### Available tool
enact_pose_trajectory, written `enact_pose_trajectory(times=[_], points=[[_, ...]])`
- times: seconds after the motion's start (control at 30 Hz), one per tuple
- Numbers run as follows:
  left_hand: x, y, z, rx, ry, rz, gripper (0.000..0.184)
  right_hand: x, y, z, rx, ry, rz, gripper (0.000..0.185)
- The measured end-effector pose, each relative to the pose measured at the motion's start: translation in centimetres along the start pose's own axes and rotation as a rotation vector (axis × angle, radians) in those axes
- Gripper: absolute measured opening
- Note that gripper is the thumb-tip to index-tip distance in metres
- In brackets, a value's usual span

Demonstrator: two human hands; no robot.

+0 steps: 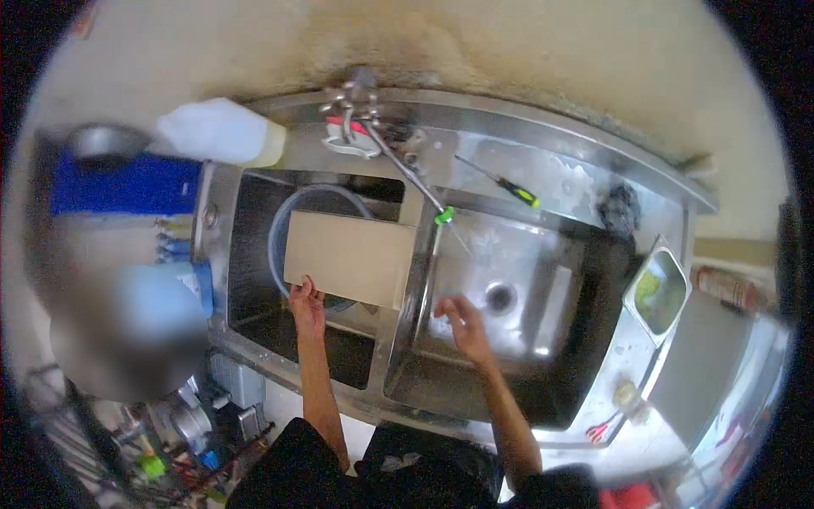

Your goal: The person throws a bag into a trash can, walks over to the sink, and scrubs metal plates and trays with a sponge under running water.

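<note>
Blue panel (127,188) at far L, dark round pan (106,144) overlapping its upper edge. Below: pale-blue rounded shape (157,293), badly blurred; poss. a container, can't confirm. Under that, metal vessels (191,420) plus sm. bright-green item (153,465). White jug (216,131) at back L corner of steel dbl. sink (222,293), tilted.

L basin: grey round tub (278,233) inside, partly covered by beige rect. board (352,254). Board lies approx. flat above tub, R end next to the divider betw. basins. L hand (307,303) at board's near-L corner, fingertips over the edge, closed on it; forearm comes up from bottom of view.

Behind divider: metal faucet (394,157), spout angled down twd. R basin, green band (443,215) at its tip. Red/white item (349,140) beside faucet base.

R hand (464,327) over R basin (543,254), near the divider, well apart from board; fingers loosely bent & parted. Round drain (500,297) just beyond, to its R.

Back ledge: thin-shafted tool w/ green-black handle (517,192), lying diagonally. Front R ledge: red-white item (599,432). Dark scrubber (621,208) at back R corner. Sm. cup (626,393) on R ledge; steel pan (674,316) above it, green item (648,287) inside. Far R: brownish bottle (725,288), on its side.
</note>
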State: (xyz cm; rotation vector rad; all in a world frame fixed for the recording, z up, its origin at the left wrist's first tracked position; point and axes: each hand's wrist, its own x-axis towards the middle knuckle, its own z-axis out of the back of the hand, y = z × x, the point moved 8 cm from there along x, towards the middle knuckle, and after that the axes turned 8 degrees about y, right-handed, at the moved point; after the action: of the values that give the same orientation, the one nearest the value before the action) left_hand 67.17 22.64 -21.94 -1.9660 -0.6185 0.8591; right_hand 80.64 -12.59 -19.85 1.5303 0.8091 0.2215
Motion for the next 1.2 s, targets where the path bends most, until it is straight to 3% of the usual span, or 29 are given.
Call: enact_pose_trajectory(times=[0.17, 0.2, 0.27, 0.37, 0.4, 0.43, 0.47, 0.5, 0.53, 0.57, 0.6, 0.63, 0.7, 0.77, 0.8, 0.83, 0.9, 0.93, 0.97, 1.0, 1.03, 1.07, 1.1, 1.13, 1.17, 1.2], points=[[-2.2, -6.6, 4.7, -0.062, -0.158, -0.139, 0.033, -2.2, -0.2, 1.0, -0.096, 0.095, 0.063, 0.032], [-2.6, -8.0, 5.9, -0.068, -0.18, -0.167, 0.033, -2.9, -1.2, 1.7, -0.084, 0.019, -0.01, 0.036], [-3.5, -10.1, 10.2, -0.045, -0.358, -0.187, 0.033, -4.6, 1.4, 2.6, -0.124, -0.073, 0.121, 0.026], [-4.4, -10.2, 20.6, -0.095, -0.13, -0.384, 0.029, -5.2, -3.3, 5.1, -0.082, -0.075, 0.012, 0.02], [-6.1, -10.7, 21.7, -0.047, -0.128, -0.314, 0.03, -6.0, -2.3, 5.5, -0.144, -0.135, -0.038, 0.02], [-8.6, -10.2, 25.4, 0.556, -0.275, -0.219, 0.033, -7.3, -1.5, 5.3, 0.008, -0.11, -0.001, 0.016], [-10.7, -10.7, 24.8, 0.321, -0.353, -0.165, 0.037, -9.1, -6.6, 5.5, 0.521, -0.143, -0.3, 0.018], [-10.9, -10.2, 26.5, 0.415, -0.299, -0.099, 0.041, -9.6, -4.7, 4.8, -0.008, 0.038, -0.141, 0.033], [-9.3, -8.1, 29.2, 0.141, -0.144, 0.102, 0.044, -10.6, -1.8, 2.8, 0.137, 0.133, -0.056, 0.039], [-10.6, -9.6, 24.9, 0.584, -0.077, -0.129, 0.045, -10.5, 1.6, 0.8, -0.029, 0.228, -0.066, 0.039], [-11.0, -8.5, 18.9, 0.546, 0.037, -0.043, 0.045, -11.2, -1.4, -1.4, 0.229, 0.228, 0.077, 0.04], [-11.9, -7.4, 15.0, 0.51, 0.108, 0.022, 0.044, -12.6, -0.4, -3.0, 0.28, 0.22, -0.009, 0.043], [-12.9, -2.8, 13.1, 0.649, 0.209, -0.034, 0.044, -15.2, 2.7, -4.6, 0.347, 0.222, -0.079, 0.045], [-16.9, 0.2, 2.1, 0.53, 0.311, 0.199, 0.043, -18.8, 3.8, -1.8, 0.265, -0.186, -0.088, 0.038], [-18.9, 1.7, -2.9, 0.486, 0.382, 0.312, 0.042, -21.0, -0.6, -0.3, 0.392, -0.33, -0.002, 0.041], [-20.9, 2.9, -7.3, 0.468, 0.461, 0.398, 0.041, -24.1, -1.6, 1.5, 0.416, -0.433, -0.201, 0.037], [-24.5, 5.3, -14.1, 0.522, 0.684, 0.482, 0.048, -30.3, -2.0, 4.2, 0.468, -0.5, -0.223, 0.036], [-26.0, 5.5, -17.0, 0.526, 0.705, 0.484, 0.048, -33.4, -6.8, 5.3, 0.51, -0.604, -0.169, 0.037], [-28.7, 5.9, -20.4, 0.506, 0.886, 0.531, 0.052, -37.0, -5.8, 6.5, 0.532, -0.692, -0.178, 0.035], [-31.1, 6.4, -22.4, 0.484, 1.064, 0.584, 0.057, -41.8, -7.2, 6.9, 0.505, -0.591, -0.572, 0.032], [-31.8, 6.9, -22.3, 0.49, 1.081, 0.592, 0.057, -44.7, -6.2, 8.5, 0.312, -0.804, -0.325, 0.033], [-32.3, 7.9, -22.0, 0.643, 1.163, 0.55, 0.058, -48.9, -11.0, 9.3, 0.476, -0.908, -0.263, 0.026], [-32.5, 8.7, -21.9, 0.795, 1.241, 0.498, 0.059, -52.9, -11.1, 9.6, 0.5, -1.094, -0.334, 0.024], [-32.5, 8.9, -21.6, 0.796, 1.252, 0.492, 0.059, -57.0, -14.0, 9.0, 0.689, -1.118, -0.269, 0.028], [-32.5, 9.3, -20.6, 0.807, 1.247, 0.553, 0.057, -57.8, -10.7, 8.4, 0.876, -1.177, -0.061, 0.027], [-32.6, 9.7, -19.8, 0.82, 1.24, 0.613, 0.055, -59.7, -13.6, 7.8, 0.878, -1.18, -0.05, 0.027]])
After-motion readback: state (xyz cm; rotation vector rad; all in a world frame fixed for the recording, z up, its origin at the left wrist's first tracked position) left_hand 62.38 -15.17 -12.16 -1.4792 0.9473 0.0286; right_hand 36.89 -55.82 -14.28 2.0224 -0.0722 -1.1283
